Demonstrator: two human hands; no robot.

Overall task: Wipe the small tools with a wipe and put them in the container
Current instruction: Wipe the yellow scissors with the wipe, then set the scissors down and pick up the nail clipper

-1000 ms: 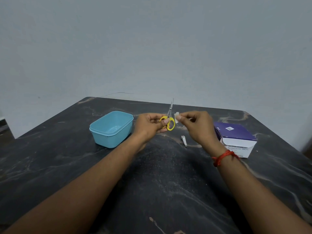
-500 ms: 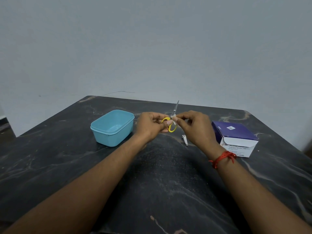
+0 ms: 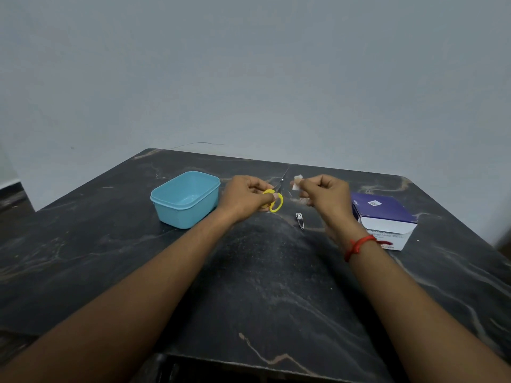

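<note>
Partly, the left hand (image 3: 244, 195) hides the scissors (image 3: 276, 199) handles.

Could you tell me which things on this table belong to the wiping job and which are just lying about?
Job: scissors in left hand; wipe in right hand; nail clipper; blue container.
Lying about: purple box; though possibly the wipes' box.

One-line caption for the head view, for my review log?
Left hand holds yellow-handled scissors, right hand pinches a wipe; nail clipper lies beside blue container.
</note>
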